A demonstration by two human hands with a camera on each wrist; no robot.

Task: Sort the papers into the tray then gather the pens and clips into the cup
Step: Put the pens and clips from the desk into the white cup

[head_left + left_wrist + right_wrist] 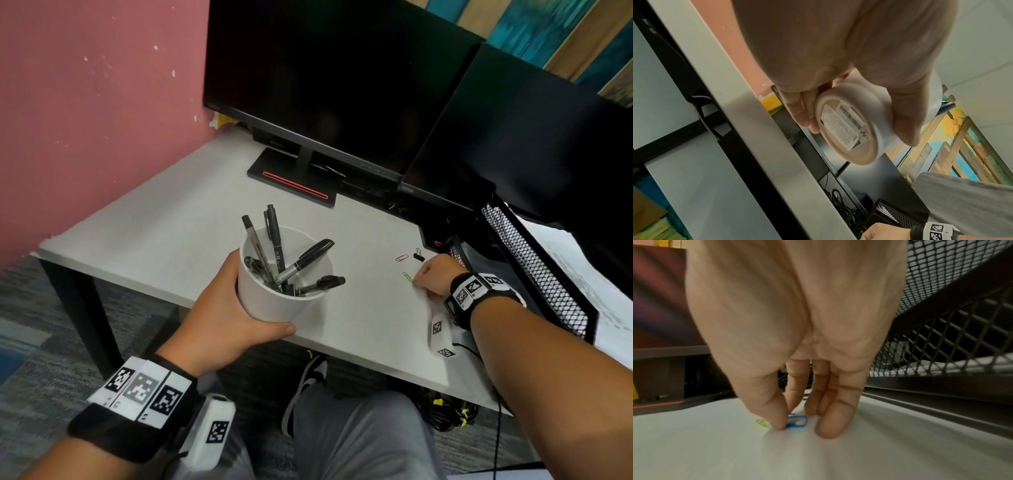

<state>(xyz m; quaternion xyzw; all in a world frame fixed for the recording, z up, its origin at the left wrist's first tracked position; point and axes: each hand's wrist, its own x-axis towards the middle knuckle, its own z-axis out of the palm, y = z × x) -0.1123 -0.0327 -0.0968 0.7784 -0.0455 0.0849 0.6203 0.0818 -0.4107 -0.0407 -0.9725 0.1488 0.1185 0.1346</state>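
Observation:
My left hand (222,308) grips a white cup (284,298) and holds it lifted over the desk's front edge; its labelled base (846,129) shows in the left wrist view. Several black pens (308,257) stand in it. My right hand (789,421) reaches down to the desk beside the mesh tray (534,274), with thumb and forefinger pinching a blue paper clip (799,422). A green paper clip (408,277) lies just left of the thumb. A pink paper clip (401,257) and a black binder clip (418,256) lie a little farther back. White papers (589,274) lie in the tray.
Two dark monitors (325,85) stand at the back of the grey desk (154,233), with a black stand base (291,183) behind the cup. A pink wall borders the left side. Cables lie on the floor under the desk.

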